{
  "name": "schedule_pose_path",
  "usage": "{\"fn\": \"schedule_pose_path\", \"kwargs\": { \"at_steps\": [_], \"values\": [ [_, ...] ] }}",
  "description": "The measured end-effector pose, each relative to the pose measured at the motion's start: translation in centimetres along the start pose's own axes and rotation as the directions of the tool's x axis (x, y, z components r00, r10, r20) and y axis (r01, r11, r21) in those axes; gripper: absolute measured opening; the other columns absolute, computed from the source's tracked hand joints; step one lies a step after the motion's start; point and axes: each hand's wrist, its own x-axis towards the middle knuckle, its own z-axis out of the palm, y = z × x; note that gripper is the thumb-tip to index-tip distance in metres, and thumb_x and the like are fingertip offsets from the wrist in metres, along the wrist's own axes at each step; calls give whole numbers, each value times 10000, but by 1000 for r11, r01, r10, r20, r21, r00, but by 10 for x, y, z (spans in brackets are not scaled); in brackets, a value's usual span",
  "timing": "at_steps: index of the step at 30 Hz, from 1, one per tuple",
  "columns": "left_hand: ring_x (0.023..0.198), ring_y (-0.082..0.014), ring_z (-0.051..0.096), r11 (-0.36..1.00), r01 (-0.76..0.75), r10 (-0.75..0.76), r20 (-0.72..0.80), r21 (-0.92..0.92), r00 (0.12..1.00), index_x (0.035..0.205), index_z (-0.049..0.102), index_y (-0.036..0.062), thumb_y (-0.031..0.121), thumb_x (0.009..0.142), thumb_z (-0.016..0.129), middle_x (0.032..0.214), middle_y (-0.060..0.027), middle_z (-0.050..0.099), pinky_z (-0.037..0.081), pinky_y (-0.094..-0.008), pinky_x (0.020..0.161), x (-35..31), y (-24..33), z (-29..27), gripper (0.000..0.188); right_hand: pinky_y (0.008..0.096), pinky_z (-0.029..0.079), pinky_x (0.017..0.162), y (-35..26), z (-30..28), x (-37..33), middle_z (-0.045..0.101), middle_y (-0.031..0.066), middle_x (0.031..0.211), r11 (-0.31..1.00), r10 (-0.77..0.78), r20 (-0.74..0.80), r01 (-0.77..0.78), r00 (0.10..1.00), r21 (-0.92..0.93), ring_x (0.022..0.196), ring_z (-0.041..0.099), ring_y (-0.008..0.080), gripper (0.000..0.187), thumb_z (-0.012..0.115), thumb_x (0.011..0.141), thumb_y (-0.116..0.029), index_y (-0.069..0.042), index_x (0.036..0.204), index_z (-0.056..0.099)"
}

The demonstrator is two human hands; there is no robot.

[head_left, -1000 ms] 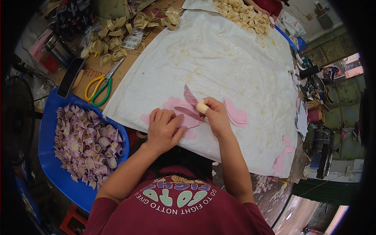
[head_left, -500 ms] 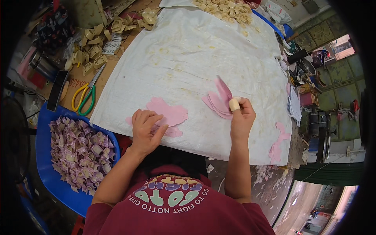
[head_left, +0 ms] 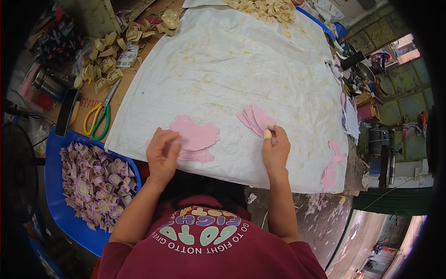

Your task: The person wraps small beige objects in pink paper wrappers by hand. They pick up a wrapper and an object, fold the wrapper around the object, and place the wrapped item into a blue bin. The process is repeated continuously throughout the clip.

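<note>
My left hand (head_left: 163,157) hovers at the left edge of a loose stack of flat pink cut pieces (head_left: 195,135). Its fingers are loosely curved, thumb apart, with nothing visible between them. A few slim, petal-shaped pink pieces (head_left: 254,117) lie fanned out farther right on the white sheet. At their near right end, my right hand (head_left: 277,151) pinches the tip of the uppermost piece between thumb and forefinger. A pale cream finger cover (head_left: 267,135) sits on a digit of this hand.
Pink scraps (head_left: 331,169) lie at the sheet's right edge. Left of the white sheet (head_left: 195,79) are scissors (head_left: 100,114) and a phone (head_left: 67,111). A blue tub (head_left: 55,190) holds many purple patterned pieces. Beige moulded parts (head_left: 267,10) are heaped at the far edge.
My right hand has come down and slightly left, and the pink piece it held raised now lies against the fan. My left hand has drawn back left off the pink stack.
</note>
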Motion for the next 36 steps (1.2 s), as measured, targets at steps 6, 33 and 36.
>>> {"fn": "schedule_pose_path", "kwargs": {
  "at_steps": [6, 33, 36],
  "values": [
    [945, -223, 628, 698, 177, -350, -114, -694, 930, 1095, 609, -48, 89, 990, 461, 1013, -132, 649, 484, -361, 924, 4, 1, -7, 227, 364, 491, 774, -33, 1, 0, 590, 126, 864, 955, -292, -205, 297, 934, -6, 825, 593, 302, 170, 638, 797, 22, -9, 960, 603],
    [1031, -338, 591, 947, -280, 236, 251, 157, 939, 936, 654, 23, 31, 703, 704, 1059, -139, 647, 456, -428, 922, -11, 5, -11, 238, 248, 419, 642, -84, 33, 10, 627, -8, 773, 367, 131, 633, -630, 763, 684, 690, 529, 72, 64, 610, 895, -88, -52, 859, 648],
    [1015, -336, 593, 946, -286, 244, 242, 155, 939, 926, 656, 29, 22, 696, 704, 1051, -137, 647, 460, -430, 911, -8, 8, -8, 235, 279, 427, 634, -82, 26, 18, 616, 46, 813, 784, 34, 294, -208, 955, 586, 711, 552, 155, 33, 607, 842, -1, -30, 854, 616]
  ]
}}
